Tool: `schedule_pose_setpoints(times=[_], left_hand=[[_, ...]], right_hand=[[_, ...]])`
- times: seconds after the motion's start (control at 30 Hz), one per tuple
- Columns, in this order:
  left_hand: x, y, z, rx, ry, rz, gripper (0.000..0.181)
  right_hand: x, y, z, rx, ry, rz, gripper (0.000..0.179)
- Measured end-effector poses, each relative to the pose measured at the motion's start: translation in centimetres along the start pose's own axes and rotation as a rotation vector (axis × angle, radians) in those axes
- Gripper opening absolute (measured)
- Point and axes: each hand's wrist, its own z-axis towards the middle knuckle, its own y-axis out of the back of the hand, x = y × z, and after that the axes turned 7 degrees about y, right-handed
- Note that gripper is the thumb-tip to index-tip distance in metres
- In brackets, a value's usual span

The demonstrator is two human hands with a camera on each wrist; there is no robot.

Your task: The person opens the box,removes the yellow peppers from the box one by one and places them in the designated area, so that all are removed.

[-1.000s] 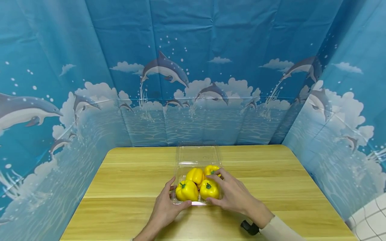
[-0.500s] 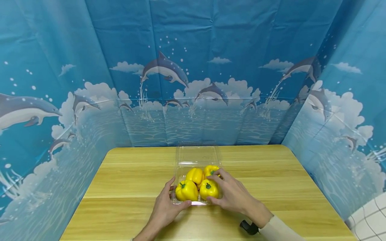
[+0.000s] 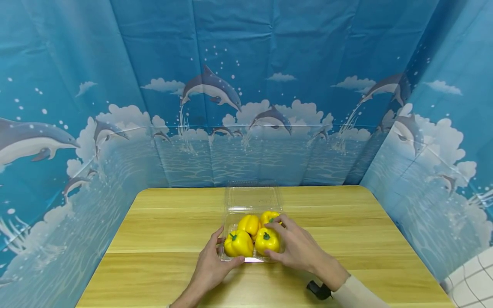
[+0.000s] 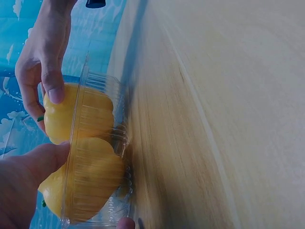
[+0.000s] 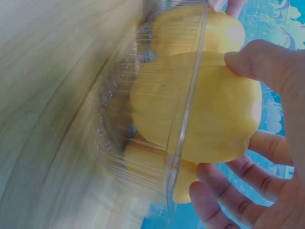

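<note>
A clear plastic clamshell box (image 3: 254, 259) sits on the table with its lid laid back. Inside are several yellow bell peppers with green stems: one at front left (image 3: 239, 244), one at back left (image 3: 248, 223), one at back right (image 3: 268, 216). My left hand (image 3: 211, 266) grips the box's front left corner, thumb on the front rim and fingers along the left side. With thumb and fingers, my right hand (image 3: 298, 247) holds the front right bell pepper (image 3: 268, 241). In the right wrist view this bell pepper (image 5: 219, 109) stands partly above the rim, against the neighbouring pepper.
The wooden table (image 3: 161, 231) extends to both sides of the box. Behind it hangs a blue dolphin-print curtain (image 3: 246, 158), close to the back edge near the raised lid (image 3: 253, 197). A black strap piece (image 3: 319, 291) shows by the right wrist.
</note>
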Motion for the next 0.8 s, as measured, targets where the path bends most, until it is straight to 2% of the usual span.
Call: schedule_pose_setpoints(times=[0.37, 0.8], left_hand=[[0.1, 0.0, 0.0, 0.004, -0.006, -0.001, 0.119], [0.0, 0.0, -0.1, -0.003, 0.0, 0.006, 0.119]], right_hand=[[0.2, 0.8, 0.1, -0.019, -0.008, -0.005, 0.067], [0.0, 1.7, 0.4, -0.082, 0.01, 0.018, 0.067]])
